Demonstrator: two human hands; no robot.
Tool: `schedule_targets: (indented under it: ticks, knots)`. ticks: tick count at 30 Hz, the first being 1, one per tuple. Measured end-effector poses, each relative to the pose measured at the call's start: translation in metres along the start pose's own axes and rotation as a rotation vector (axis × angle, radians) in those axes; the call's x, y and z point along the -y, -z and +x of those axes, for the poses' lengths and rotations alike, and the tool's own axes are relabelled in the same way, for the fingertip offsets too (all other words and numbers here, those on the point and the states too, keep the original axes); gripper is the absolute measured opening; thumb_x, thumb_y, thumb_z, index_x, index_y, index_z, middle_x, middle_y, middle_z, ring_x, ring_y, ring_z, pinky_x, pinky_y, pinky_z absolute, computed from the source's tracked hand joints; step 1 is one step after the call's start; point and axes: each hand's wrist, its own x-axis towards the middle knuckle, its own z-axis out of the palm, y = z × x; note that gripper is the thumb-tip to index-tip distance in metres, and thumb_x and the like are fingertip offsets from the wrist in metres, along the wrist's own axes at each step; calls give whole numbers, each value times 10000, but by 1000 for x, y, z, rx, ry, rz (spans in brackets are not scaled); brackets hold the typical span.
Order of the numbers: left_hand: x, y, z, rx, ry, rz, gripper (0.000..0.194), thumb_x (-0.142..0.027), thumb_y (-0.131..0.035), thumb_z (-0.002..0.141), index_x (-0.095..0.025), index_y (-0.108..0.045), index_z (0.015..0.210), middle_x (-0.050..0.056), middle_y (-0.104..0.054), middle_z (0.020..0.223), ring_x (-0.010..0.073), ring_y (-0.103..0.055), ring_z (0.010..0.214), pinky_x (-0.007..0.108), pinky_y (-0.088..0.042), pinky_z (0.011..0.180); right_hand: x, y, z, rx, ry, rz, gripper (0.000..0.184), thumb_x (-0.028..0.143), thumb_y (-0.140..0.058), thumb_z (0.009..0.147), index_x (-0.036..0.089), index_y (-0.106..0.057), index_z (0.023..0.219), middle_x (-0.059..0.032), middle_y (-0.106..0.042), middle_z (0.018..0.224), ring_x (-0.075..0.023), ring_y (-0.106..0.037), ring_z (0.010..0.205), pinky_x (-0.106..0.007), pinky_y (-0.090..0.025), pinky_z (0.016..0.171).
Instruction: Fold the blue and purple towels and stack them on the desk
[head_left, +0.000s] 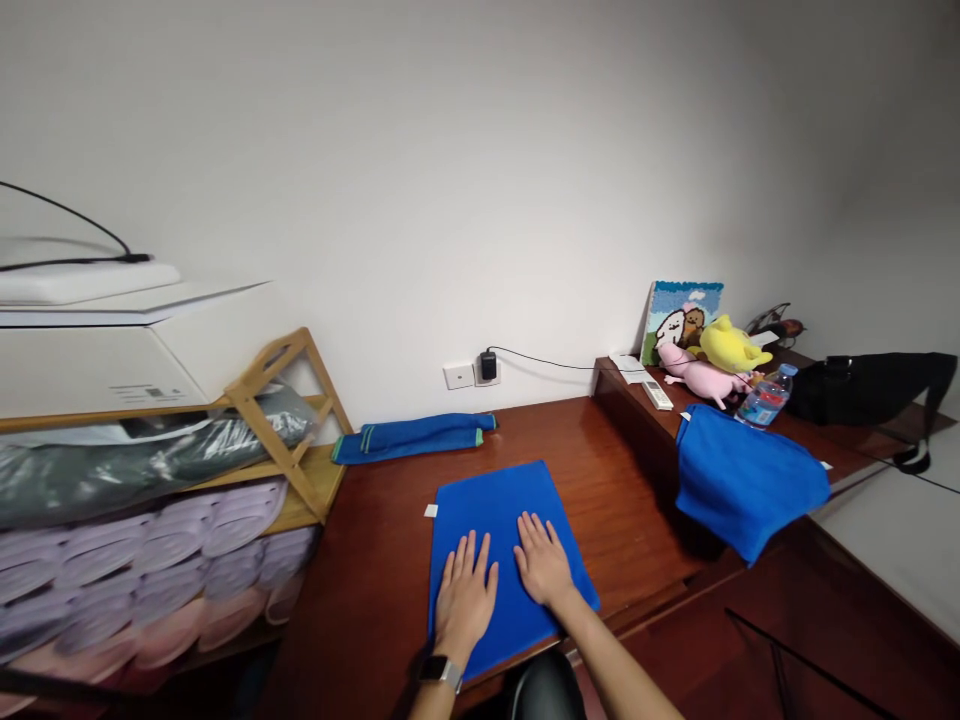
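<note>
A blue towel (495,505), folded into a rectangle, lies flat on the dark wooden table (600,470) in front of me. My left hand (466,598) rests palm down on its near part, fingers stretched out and open. My right hand (541,560) lies flat beside it on the same towel, fingers also spread. Neither hand holds anything. A watch sits on my left wrist.
A folded blue towel (412,437) lies by the wall. Another blue towel (746,480) drapes over the raised shelf at right, near a water bottle (765,397), plush toys (716,362), a remote (657,393) and a black bag (870,388). A wooden rack (296,420) with rolled towels stands at left.
</note>
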Motion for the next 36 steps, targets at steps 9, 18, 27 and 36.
schedule_targets:
  ticks: [9,18,27,36]
  knots:
    - [23,29,-21,-69,36,-11,640,-372,-241,1063,-98,-367,1627,155,-443,1671,288,-378,1574,515,-290,1310,-22,35,-31,-27,-141,-56,623,403,-206,1122,138,-274,1681,-83,-238,1736,-242,-173,1630,-466,-146,1329]
    - [-6,9,-68,-11,-45,7,616,-441,-309,1068,-183,-399,1620,116,-450,1669,278,-405,1561,520,-339,1286,0,1,-73,-9,-41,-8,620,474,-234,1126,194,-284,1677,-41,-262,1724,-217,-207,1622,-460,-167,1335]
    - [53,19,-97,-191,41,66,667,-434,-260,1064,-83,-385,1618,169,-528,1611,292,-480,1512,505,-376,1271,-46,30,-92,-12,-193,-62,662,501,-195,1123,147,-268,1678,-56,-224,1732,-242,-198,1623,-468,-187,1327]
    - [-21,20,-9,-37,-37,21,600,-385,-310,1055,-106,-518,1543,160,-507,1619,291,-463,1524,515,-385,1266,22,5,-27,-52,12,39,607,437,-238,1122,184,-323,1666,-46,-293,1718,-233,-229,1617,-462,-181,1329]
